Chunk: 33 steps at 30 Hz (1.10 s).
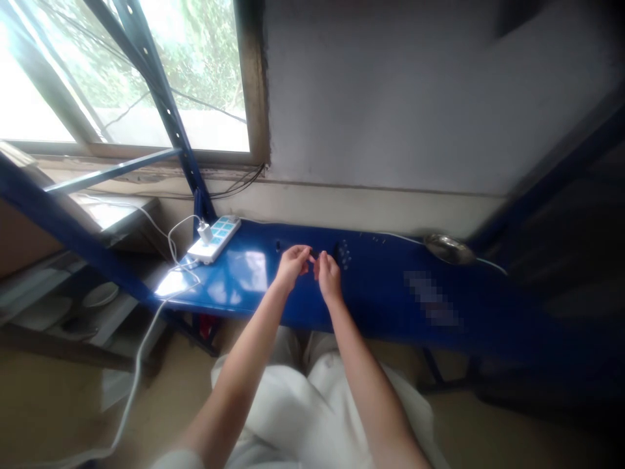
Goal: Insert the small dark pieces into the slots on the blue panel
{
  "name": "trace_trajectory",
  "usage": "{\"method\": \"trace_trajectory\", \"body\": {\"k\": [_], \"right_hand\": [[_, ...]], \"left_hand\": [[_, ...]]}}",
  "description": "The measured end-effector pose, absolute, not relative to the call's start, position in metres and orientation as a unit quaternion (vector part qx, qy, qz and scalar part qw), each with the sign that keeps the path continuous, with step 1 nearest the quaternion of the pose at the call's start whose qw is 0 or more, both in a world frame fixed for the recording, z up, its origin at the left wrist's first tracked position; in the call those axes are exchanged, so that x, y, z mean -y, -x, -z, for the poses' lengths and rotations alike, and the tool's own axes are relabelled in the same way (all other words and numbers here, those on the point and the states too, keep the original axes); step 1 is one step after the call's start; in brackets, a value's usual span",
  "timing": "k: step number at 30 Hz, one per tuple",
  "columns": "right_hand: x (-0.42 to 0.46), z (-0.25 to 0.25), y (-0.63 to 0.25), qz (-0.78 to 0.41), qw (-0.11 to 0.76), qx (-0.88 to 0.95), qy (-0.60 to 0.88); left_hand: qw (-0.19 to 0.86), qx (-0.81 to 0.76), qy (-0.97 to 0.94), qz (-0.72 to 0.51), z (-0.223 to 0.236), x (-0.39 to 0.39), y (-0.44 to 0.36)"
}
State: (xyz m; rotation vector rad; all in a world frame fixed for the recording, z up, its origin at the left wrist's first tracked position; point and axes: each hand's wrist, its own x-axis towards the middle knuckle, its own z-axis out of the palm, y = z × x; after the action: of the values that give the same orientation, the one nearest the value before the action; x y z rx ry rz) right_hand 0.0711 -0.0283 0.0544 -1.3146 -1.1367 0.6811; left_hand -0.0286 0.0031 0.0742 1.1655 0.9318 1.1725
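On the left of the blue desk (pixel 381 286) lies a white power strip (pixel 215 240), with a white plug (pixel 205 232) in it. Next, the left hand (pixel 293 266) and the right hand (pixel 328 276) almost meet; each grip pinches a small dark object (pixel 315 254), which is between the fingertips. Just right are small clear pieces (pixel 345 254), then a shiny metal dish (pixel 449 249).

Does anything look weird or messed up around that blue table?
Yes, a little: a white cable droops messily past the left end of the blue table. A pixelated patch hides something on the right, so I can't tell about that.
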Motion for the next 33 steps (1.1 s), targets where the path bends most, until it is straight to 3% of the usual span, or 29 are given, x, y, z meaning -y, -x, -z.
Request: {"method": "trace_trajectory", "body": {"k": [11, 21, 33], "right_hand": [[0.042, -0.074, -0.066, -0.287, 0.622, 0.500, 0.530], [0.050, -0.084, -0.063, -0.254, 0.643, 0.517, 0.506], [0.066, -0.096, -0.066, -0.236, 0.608, 0.569, 0.501]], "left_hand": [[0.532, -0.405, -0.543, -0.508, -0.090, 0.018, 0.040], [0.372, -0.437, -0.632, -0.520, -0.107, 0.034, 0.041], [0.476, -0.442, -0.546, -0.529, -0.116, 0.039, 0.042]]}}
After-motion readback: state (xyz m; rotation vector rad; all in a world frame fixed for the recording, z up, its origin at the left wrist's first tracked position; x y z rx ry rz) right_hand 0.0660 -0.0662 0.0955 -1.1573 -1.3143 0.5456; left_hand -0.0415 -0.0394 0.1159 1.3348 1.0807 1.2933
